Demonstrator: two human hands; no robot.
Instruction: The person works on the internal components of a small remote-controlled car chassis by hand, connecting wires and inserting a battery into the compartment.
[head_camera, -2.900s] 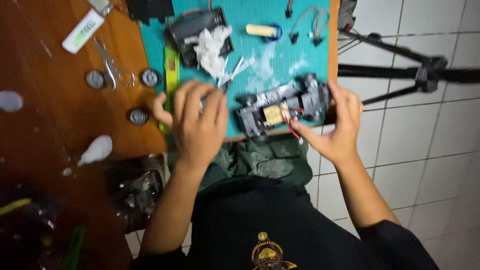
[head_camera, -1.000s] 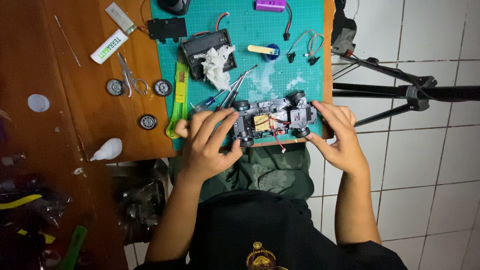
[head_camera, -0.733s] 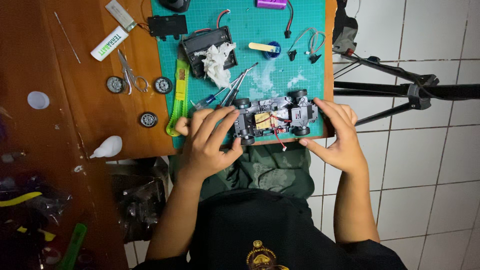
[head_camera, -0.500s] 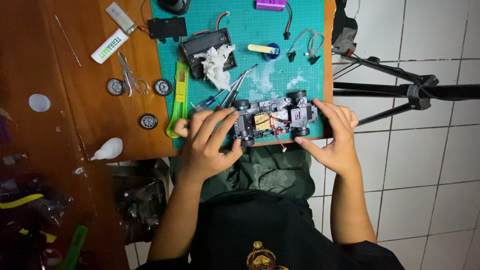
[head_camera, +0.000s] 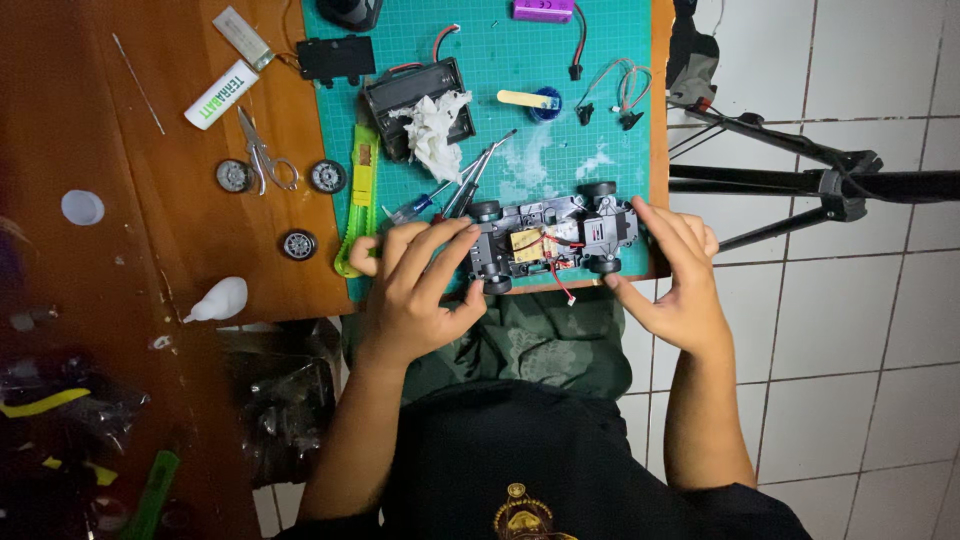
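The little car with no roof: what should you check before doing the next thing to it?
1. Left hand steadies one end of the toy car chassis: ok.
2. Right hand holds the other end: ok.
3. Chassis rests on the green cutting mat: ok.
4. Red wires dangle loose over the near edge: not ok.
5. Screwdrivers lie within reach: ok.
6. Three loose wheels match the car: cannot tell.

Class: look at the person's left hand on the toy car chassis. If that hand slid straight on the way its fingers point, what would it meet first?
The left hand points up and right across the mat. Past the chassis it already touches, it would probably first meet the screwdrivers; depth is unclear.
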